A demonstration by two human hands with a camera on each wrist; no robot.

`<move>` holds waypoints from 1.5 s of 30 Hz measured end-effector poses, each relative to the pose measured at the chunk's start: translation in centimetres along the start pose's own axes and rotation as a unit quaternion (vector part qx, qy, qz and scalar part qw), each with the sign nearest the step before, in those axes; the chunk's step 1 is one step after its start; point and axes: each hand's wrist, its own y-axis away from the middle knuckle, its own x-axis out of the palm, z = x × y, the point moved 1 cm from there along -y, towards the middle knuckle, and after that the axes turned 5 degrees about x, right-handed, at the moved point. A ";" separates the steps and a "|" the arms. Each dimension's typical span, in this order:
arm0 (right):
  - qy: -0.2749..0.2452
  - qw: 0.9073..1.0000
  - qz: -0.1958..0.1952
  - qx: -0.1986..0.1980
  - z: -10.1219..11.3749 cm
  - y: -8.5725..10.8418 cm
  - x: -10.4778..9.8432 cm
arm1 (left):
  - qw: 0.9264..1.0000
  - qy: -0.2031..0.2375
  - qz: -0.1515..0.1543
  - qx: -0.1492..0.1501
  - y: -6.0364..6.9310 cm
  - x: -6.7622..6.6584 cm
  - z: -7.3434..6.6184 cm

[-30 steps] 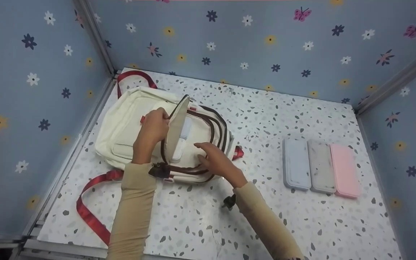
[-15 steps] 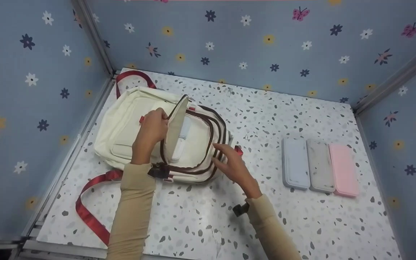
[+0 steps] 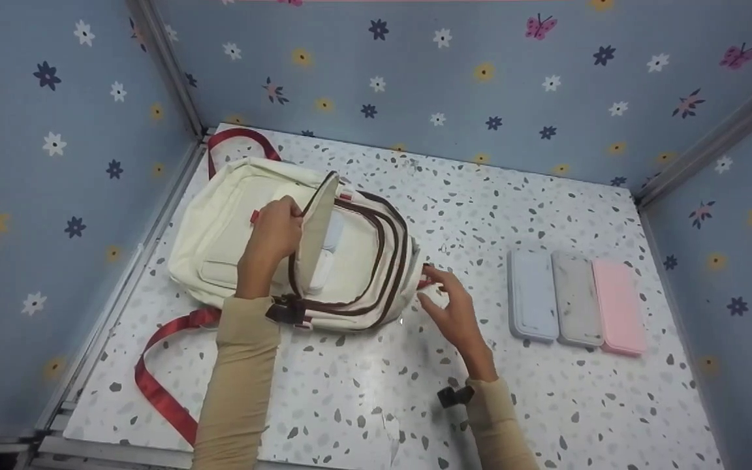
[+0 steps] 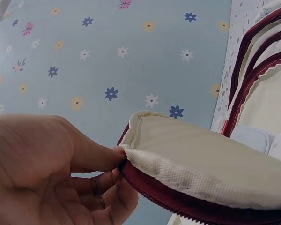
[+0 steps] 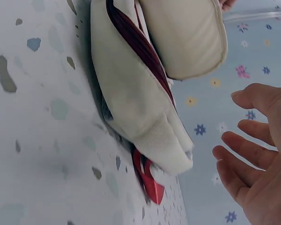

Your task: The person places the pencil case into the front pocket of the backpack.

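A cream backpack (image 3: 219,215) with dark red zips lies on the table, its front pocket unzipped. My left hand (image 3: 271,228) pinches the edge of the pocket flap (image 4: 192,150) between thumb and fingers and holds it raised. Inside the pocket sit a pale blue case (image 3: 333,233) and a white case (image 3: 321,271), partly hidden by the flap. My right hand (image 3: 451,307) is beside the backpack's right end, near a red loop (image 5: 152,187). In the right wrist view its fingers are loosely bent, apart from the bag, and hold nothing.
On the right of the speckled table (image 3: 376,398) lie a light blue case (image 3: 534,297), a grey case (image 3: 579,300) and a pink case (image 3: 619,307), side by side. A red strap (image 3: 160,391) trails at the front left. Flower-patterned walls (image 3: 415,65) enclose the table.
My right hand has drawn back from over the open pocket, moving right past the backpack's end. My left hand still holds the flap in the same place.
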 end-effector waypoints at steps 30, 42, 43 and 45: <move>0.005 0.969 -0.173 0.176 -7.0 5.1 -6.8 | 1.000 -0.001 0.005 -0.007 -0.1 0.1 0.5; 0.071 0.921 -0.202 0.325 -10.2 7.5 -8.7 | 1.000 0.002 0.007 -0.002 0.0 0.0 0.3; 0.063 0.915 -0.201 0.343 -10.3 7.7 -8.8 | 1.000 0.003 0.005 -0.001 0.0 0.0 0.3; 0.049 0.907 -0.196 0.370 -10.4 8.0 -9.0 | 1.000 0.004 0.004 -0.002 0.0 0.1 0.3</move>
